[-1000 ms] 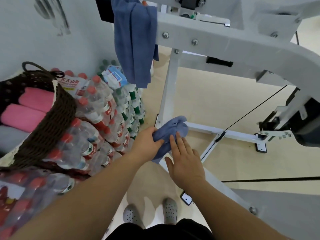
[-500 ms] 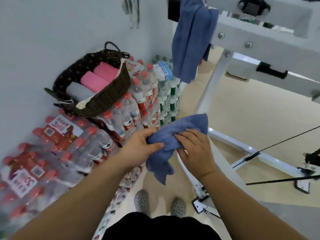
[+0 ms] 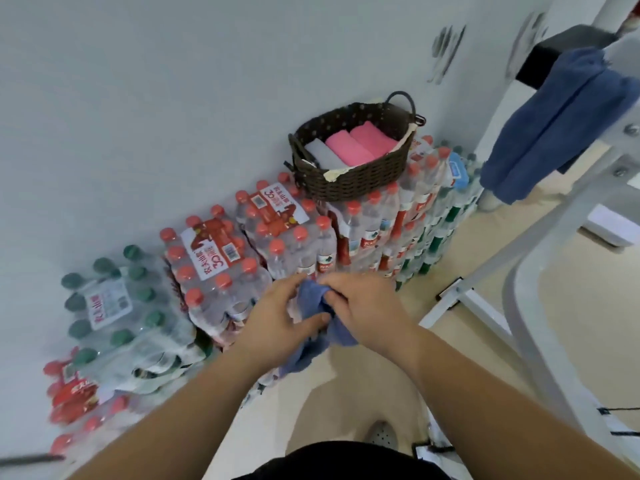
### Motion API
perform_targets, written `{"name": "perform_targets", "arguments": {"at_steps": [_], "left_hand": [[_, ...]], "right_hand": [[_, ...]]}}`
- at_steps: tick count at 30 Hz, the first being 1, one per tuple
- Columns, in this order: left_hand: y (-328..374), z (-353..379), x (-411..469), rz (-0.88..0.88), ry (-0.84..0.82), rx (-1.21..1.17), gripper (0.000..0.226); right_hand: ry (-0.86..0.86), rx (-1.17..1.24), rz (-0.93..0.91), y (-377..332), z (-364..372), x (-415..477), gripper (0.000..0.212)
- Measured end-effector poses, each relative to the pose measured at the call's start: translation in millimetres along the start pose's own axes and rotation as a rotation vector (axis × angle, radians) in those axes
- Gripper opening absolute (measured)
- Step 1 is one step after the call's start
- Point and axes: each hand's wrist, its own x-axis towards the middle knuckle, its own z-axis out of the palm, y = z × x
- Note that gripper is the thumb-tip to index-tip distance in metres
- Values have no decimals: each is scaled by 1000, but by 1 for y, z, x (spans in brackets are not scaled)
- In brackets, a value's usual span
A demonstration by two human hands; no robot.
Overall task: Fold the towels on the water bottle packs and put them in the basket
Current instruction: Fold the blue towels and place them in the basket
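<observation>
Blue, soft terry cloth filled both hands: a small blue towel [image 3: 311, 303] was bunched between them, held in the air just in front of the shrink-wrapped packs of red-capped water bottles [image 3: 221, 258], with a loose tail hanging below the wrists. The left hand [image 3: 277, 323] was closed around the wad, thumb across its front. The right hand [image 3: 367, 306] pinched the upper edge with curled fingers.

The step in hand looked like opening the towel for folding. To do it well, the person would probably need to find two corners along one edge, shake the cloth flat, and lay it across the nearest pack top. Since the caps make a bumpy bed, each crease would likely hold better if pressed with a flat palm.

The dark brown woven basket [image 3: 349, 188] sat on the taller stack beyond, holding two pink rolled towels [image 3: 349, 150] beside a grey one [image 3: 323, 155], so a matching tight roll seemed the sensible shape. Another blue towel [image 3: 554, 123] hung at the right, above a white metal frame [image 3: 550, 358].
</observation>
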Motion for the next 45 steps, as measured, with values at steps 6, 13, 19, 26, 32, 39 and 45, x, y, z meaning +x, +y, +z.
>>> {"name": "perform_targets", "arguments": {"at_steps": [6, 13, 19, 26, 32, 39, 45], "left_hand": [[-45, -46, -52, 5, 287, -80, 30], [-106, -90, -97, -87, 349, -8, 20], [-148, -116, -131, -125, 376, 0, 24], [-185, -131, -139, -201, 483, 170, 10], [-206, -134, -136, -434, 237, 280, 14], [-194, -114, -106, -648, 315, 283, 13], [-166, -94, -75, -605, 495, 187, 16]], "right_hand": [[-92, 36, -23, -75, 50, 17, 30], [-331, 68, 68, -135, 77, 22, 27], [-404, 48, 104, -156, 89, 21, 29], [-502, -7, 88, -167, 103, 42, 21], [-650, 3, 47, -148, 99, 64, 23], [-607, -53, 30, -72, 96, 91, 31], [-501, -55, -51, -21, 82, 126, 36]]}}
